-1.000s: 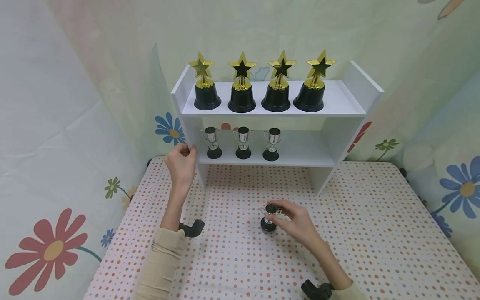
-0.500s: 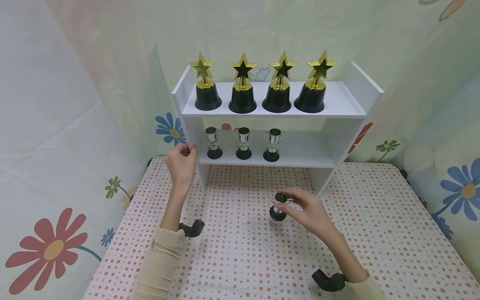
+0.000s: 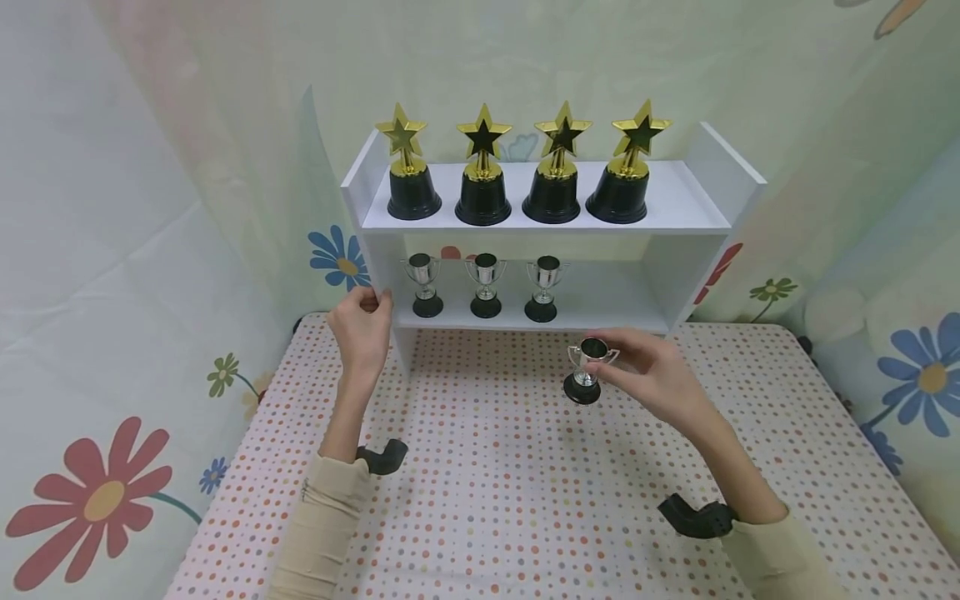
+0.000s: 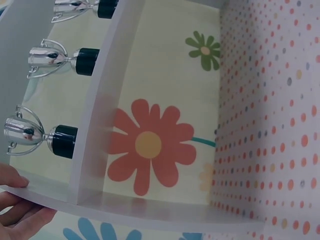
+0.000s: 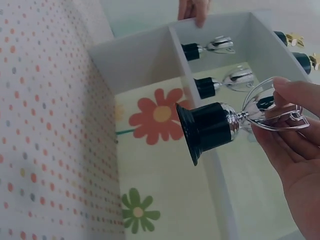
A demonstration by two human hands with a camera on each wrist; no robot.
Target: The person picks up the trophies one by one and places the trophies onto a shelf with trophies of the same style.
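Observation:
My right hand (image 3: pixel 660 379) pinches a small silver trophy cup (image 3: pixel 582 388) by its bowl, thumb on the near side. The cup is upright, its black base in the air just in front of and below the lower shelf. My left hand (image 3: pixel 362 329) grips the left side panel of a white shelf unit (image 3: pixel 540 330); in the left wrist view, thumb and fingers (image 4: pixel 30 222) lie on either side of the panel's edge. Three matching silver cups stand in a row on the lower shelf: a left one (image 3: pixel 427 307), a middle one (image 3: pixel 486 307) and a right one (image 3: pixel 541 310).
Several gold star trophies (image 3: pixel 483 200) with black bases line the top shelf. Bare lower shelf (image 3: pixel 615 300) lies right of the third cup. A dotted cloth covers the table (image 3: pixel 480 500). Flowered curtains (image 3: pixel 150 250) hang behind and at the sides.
My right hand has carried the silver trophy cup up, forward and to the right, from above the table toward the lower shelf. My left hand stays at the side panel.

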